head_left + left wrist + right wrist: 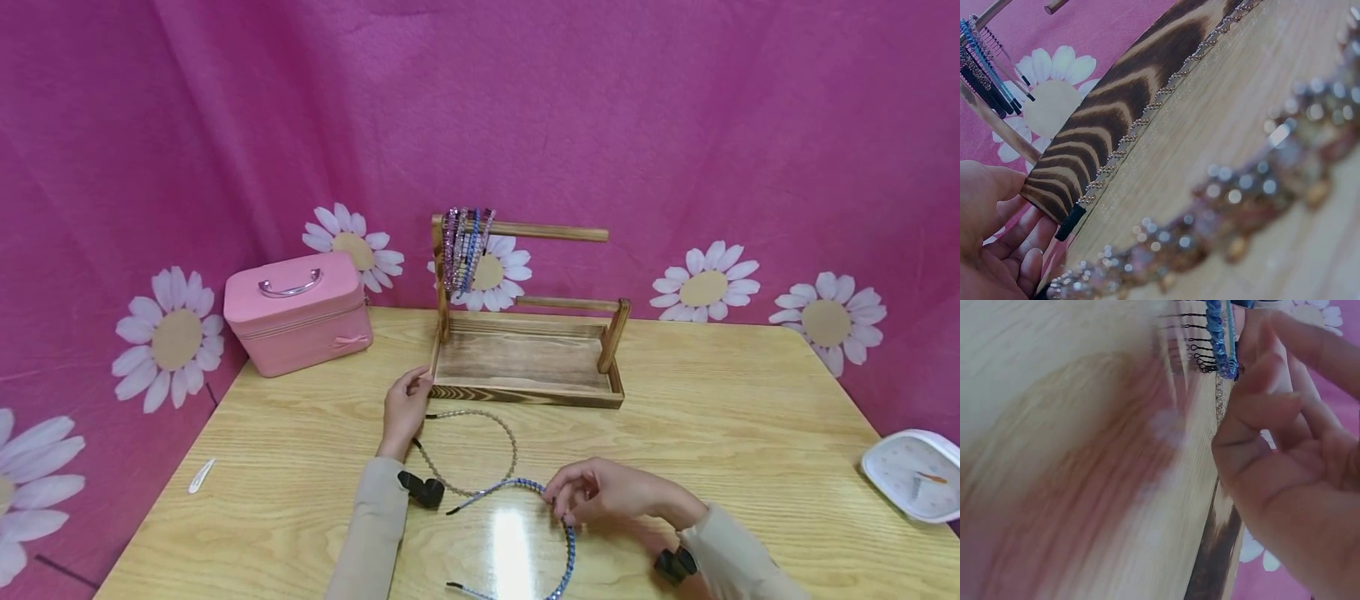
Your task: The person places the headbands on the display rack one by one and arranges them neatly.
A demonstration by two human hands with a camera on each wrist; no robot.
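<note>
At the front left corner of a dark-grained wooden rack point(525, 396), my left hand point(405, 412) grips the end of the tray, thumb on its upper edge in the left wrist view. A beaded beige headband point(514, 446) lies on the table just in front of the rack. Nearer to me, my right hand point(607, 492) has its curled fingertips on the curve of a blue headband point(572, 550), whose two black-tipped ends point left. The right wrist view shows the blue band point(1215, 328) edge-on beside the fingers, with dark comb-like teeth on its inner side.
Several beaded headbands point(467, 250) hang at the left end of the rack's upper bar point(547, 231). A pink case point(300, 312) stands at the back left, a white hair clip point(202, 476) lies at the left, and a white clock point(911, 475) is at the right edge.
</note>
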